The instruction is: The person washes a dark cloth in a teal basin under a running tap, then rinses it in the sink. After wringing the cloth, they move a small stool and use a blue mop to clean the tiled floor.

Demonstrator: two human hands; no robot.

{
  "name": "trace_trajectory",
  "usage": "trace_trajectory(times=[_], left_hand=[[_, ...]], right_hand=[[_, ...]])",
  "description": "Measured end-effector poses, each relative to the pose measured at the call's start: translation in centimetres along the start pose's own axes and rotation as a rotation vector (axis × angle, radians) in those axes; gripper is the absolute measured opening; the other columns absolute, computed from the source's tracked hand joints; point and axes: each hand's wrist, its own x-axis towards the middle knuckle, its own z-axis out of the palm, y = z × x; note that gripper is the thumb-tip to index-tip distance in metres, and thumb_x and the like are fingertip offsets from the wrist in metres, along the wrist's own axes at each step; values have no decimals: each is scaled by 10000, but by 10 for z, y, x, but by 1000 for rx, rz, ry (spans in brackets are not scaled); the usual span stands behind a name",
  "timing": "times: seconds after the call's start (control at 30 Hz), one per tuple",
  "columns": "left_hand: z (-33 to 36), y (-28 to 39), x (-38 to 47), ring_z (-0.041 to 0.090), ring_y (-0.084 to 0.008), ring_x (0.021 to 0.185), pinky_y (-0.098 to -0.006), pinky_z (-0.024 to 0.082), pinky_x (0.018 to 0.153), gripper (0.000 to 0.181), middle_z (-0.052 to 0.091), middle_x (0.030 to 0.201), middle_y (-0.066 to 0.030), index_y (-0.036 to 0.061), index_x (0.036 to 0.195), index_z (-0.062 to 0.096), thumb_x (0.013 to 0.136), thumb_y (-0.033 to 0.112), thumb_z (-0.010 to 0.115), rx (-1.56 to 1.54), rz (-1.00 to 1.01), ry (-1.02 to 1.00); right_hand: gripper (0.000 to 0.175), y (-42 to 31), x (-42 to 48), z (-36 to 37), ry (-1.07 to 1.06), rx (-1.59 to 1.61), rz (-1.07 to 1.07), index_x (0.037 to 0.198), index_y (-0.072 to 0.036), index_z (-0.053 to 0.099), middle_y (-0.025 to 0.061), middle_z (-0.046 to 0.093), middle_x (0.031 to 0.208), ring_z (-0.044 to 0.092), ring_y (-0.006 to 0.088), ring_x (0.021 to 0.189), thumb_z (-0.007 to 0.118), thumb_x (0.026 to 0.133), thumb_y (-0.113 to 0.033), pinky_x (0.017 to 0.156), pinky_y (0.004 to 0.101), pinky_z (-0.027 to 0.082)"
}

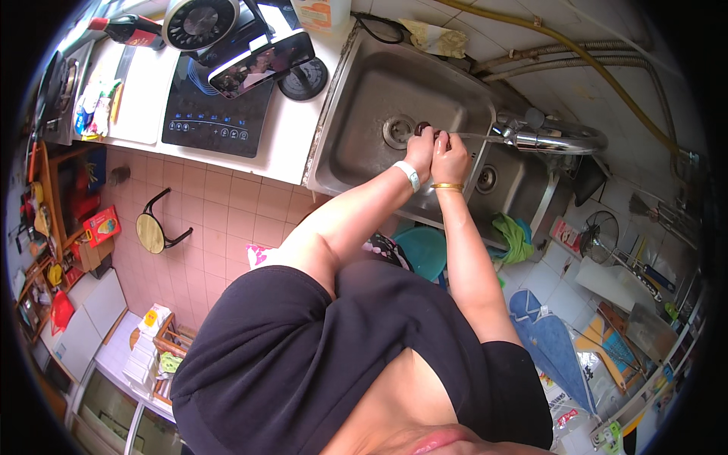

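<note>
Both of my hands are over the large basin of a stainless steel sink [364, 102], near its drain [398, 132]. My left hand [421, 151], with a white band on the wrist, has its fingers closed around a small dark reddish-brown item [422, 127]. Pressed beside it, my right hand [451, 157] wears a gold bracelet and also grips at the dark item. The fingers cover most of it, so I cannot tell what it is or if there is more than one piece. From the chrome faucet [529, 138], a thin stream of water runs onto my right hand.
Left of the sink, a phone [261, 63] on a stand is above a black induction cooktop [216, 114]. A smaller basin [489, 179] adjoins on the right, with a green cloth [512, 238] at its edge. Below is a teal basin [421, 253]. A stool [152, 232] stands on the floor.
</note>
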Motion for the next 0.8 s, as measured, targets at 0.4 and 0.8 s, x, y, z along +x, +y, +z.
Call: trace_trajectory(times=[0.4, 0.8], left_hand=[[-16, -4, -9, 576, -207, 997, -336, 457, 886, 398, 607, 1081, -135, -3, 1140, 511, 879, 259, 658, 461, 431, 54], [-17, 7, -7, 568, -227, 1094, -358, 445, 951, 528, 591, 1182, -139, -4, 1239, 490, 799, 135, 747, 582, 575, -112]], right_hand=[[561, 28, 27, -50, -341, -82, 277, 1046, -63, 628, 221, 676, 959, 643, 403, 930, 621, 823, -578, 787, 442, 499], [260, 59, 40, -50, -170, 8, -192, 948, -23, 699, 150, 671, 999, 600, 363, 934, 625, 862, -257, 850, 434, 458]])
